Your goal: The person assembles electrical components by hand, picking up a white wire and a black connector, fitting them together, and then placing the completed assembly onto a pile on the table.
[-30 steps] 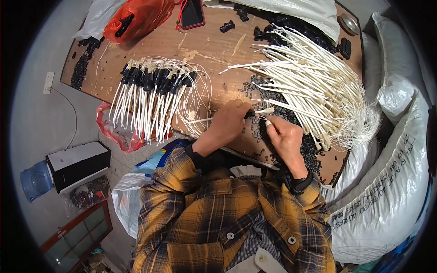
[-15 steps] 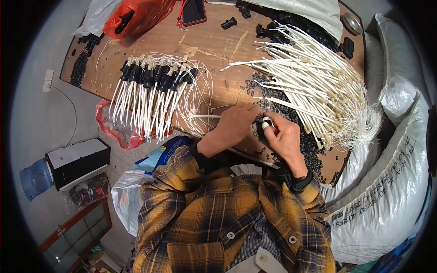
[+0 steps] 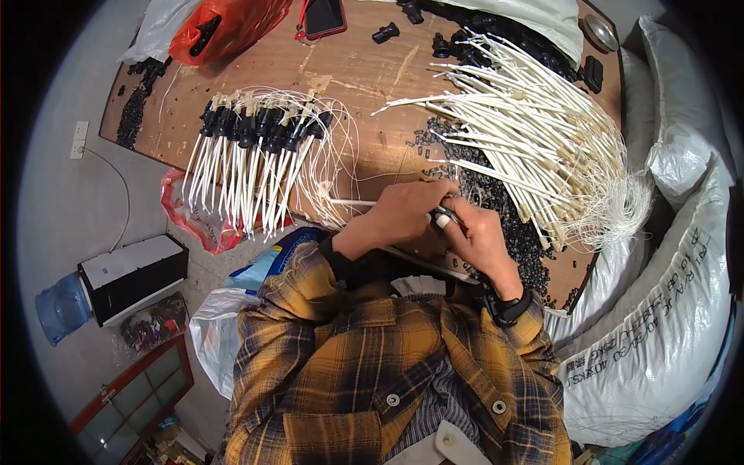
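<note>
My left hand (image 3: 409,209) is closed round a white sleeved wire (image 3: 350,202), which sticks out to its left toward the finished-looking bundle. At its fingertips my right hand (image 3: 480,236) pinches a small black part (image 3: 442,211), mostly hidden between the fingers of both hands. White wrapping covers my right thumb tip. Left of the hands lies a row of white wires with black sockets (image 3: 248,132). To the right is a large heap of white sleeved wires (image 3: 535,147). Small black clips (image 3: 496,190) are strewn beneath and beside my right hand.
A red plastic bag (image 3: 225,31) and a phone (image 3: 324,17) lie along the table's far side. Loose black sockets (image 3: 385,32) sit near a white sack (image 3: 535,22). Large stuffed white sacks (image 3: 651,356) crowd the right side. A metal dish (image 3: 599,32) stands at the far right corner.
Both hands have drawn closer together, the left fingers now covering more of the small black part. My right thumb has shifted slightly left and down.
</note>
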The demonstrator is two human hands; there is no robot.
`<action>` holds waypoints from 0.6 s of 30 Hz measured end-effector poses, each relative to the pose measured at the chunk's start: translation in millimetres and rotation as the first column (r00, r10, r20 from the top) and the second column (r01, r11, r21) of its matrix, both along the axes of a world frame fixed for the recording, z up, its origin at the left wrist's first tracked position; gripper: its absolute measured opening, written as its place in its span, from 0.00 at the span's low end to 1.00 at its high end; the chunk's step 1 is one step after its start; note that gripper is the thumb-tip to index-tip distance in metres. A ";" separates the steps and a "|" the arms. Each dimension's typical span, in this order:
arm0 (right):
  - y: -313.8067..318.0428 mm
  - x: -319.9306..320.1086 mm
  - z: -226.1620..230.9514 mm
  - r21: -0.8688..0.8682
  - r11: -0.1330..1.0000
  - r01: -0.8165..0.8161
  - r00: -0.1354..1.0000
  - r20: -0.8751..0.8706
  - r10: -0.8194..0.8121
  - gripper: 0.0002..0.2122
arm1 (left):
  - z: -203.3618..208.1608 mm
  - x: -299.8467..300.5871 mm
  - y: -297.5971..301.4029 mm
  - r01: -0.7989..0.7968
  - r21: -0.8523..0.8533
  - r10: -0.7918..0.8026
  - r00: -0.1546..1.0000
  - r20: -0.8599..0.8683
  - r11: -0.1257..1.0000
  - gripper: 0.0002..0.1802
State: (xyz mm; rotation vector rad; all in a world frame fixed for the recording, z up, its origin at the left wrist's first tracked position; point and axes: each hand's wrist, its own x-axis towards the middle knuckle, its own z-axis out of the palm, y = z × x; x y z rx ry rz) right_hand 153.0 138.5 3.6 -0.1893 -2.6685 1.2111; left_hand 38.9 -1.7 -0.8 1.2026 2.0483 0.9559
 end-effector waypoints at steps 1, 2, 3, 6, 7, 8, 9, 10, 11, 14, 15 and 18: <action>2.6 0.6 1.8 0.014 0.999 -0.038 0.999 0.013 0.038 0.04 | -0.3 -1.5 0.7 0.002 0.000 -0.002 1.000 0.002 1.000 0.27; 3.9 0.9 3.0 0.027 0.997 -0.079 0.997 0.026 0.078 0.04 | -0.3 -3.7 1.5 -0.038 0.128 0.044 0.998 -0.041 0.991 0.24; 4.0 1.0 2.7 0.027 0.997 -0.079 0.997 0.027 0.078 0.04 | -0.3 -6.0 2.4 -0.072 0.255 0.095 0.992 -0.078 0.964 0.22; 2.9 1.0 1.5 0.111 0.993 -0.031 0.999 0.018 0.029 0.06 | -1.5 -6.9 1.6 -0.088 0.401 0.149 0.981 -0.123 0.912 0.17; 1.7 1.1 1.4 0.111 0.993 -0.031 0.999 0.018 0.029 0.06 | -4.5 -6.7 0.5 -0.078 0.423 0.149 0.979 -0.138 0.903 0.14; -0.1 1.6 2.1 -0.031 0.999 0.008 1.000 -0.015 -0.008 0.07 | -6.6 -6.6 -0.4 -0.067 0.444 0.149 0.977 -0.153 0.894 0.12; -1.8 2.1 2.8 -0.175 0.984 0.042 0.998 -0.043 -0.050 0.07 | -8.4 -6.6 -1.5 -0.067 0.443 0.149 0.977 -0.154 0.894 0.12; -2.9 2.3 3.0 -0.315 0.946 0.071 0.993 -0.064 -0.095 0.08 | -9.9 -6.7 -2.5 -0.046 0.462 0.125 0.982 -0.141 0.886 0.12; -3.3 2.3 2.2 -0.317 0.946 0.070 0.993 -0.066 -0.095 0.08 | -11.1 -6.9 -3.7 -0.027 0.480 0.100 0.987 -0.129 0.877 0.12; -2.7 4.1 -2.1 -0.216 0.976 -0.001 0.999 0.050 0.012 0.06 | -19.5 -9.3 -11.4 -0.097 0.416 0.187 0.965 -0.182 0.904 0.09; -2.4 6.1 -2.2 -0.219 0.976 -0.004 0.999 0.047 0.014 0.06 | -23.6 -12.1 -17.0 -0.195 0.338 0.289 0.923 -0.254 0.921 0.07; 2.6 15.0 -1.1 -0.302 0.920 0.249 0.958 0.215 -0.189 0.05 | -30.6 -34.4 -53.6 -0.451 0.068 0.434 0.791 -0.431 0.890 0.06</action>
